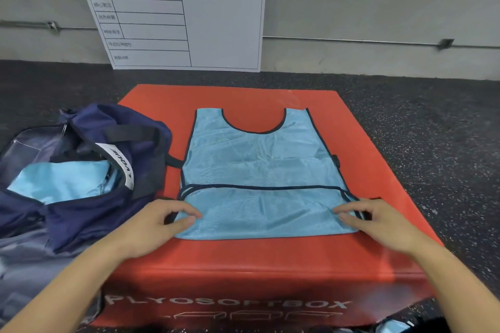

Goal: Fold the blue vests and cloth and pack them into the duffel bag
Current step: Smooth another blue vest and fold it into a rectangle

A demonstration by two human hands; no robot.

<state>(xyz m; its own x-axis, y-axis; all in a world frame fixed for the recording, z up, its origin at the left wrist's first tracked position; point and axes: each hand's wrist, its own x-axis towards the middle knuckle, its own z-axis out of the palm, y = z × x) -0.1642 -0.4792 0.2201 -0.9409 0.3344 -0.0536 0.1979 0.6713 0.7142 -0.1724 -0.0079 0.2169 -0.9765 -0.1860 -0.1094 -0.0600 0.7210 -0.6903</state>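
1. Head view, looking down: a light blue mesh vest [259, 167] lies flat on a red soft box [254, 259], its scooped neckline at the far end and dark piping running round the edges.
2. Its near hem is folded up over the body, so a dark-edged line crosses the cloth above the doubled band nearest the person.
3. From where I stand, the left hand [159, 224] pinches the near left corner of that folded band between thumb and fingertips.
4. At the opposite corner the right hand [373, 222] has its fingers curled onto the cloth; it seems to pinch the edge, though the thumb is hard to make out.
5. Just left of the box a navy duffel bag [81, 178] sits open, touching the box's side, with light blue fabric [62, 181] already lying inside it and a white label on its strap.
6. Printed white lettering runs along the box's front face.
7. Dark speckled floor [433, 143] surrounds the box, and beyond it a white chart board [184, 13] with a green header leans against a grey wall [378, 8].
8. Another scrap of light blue cloth [392, 326] peeks in at the bottom right.
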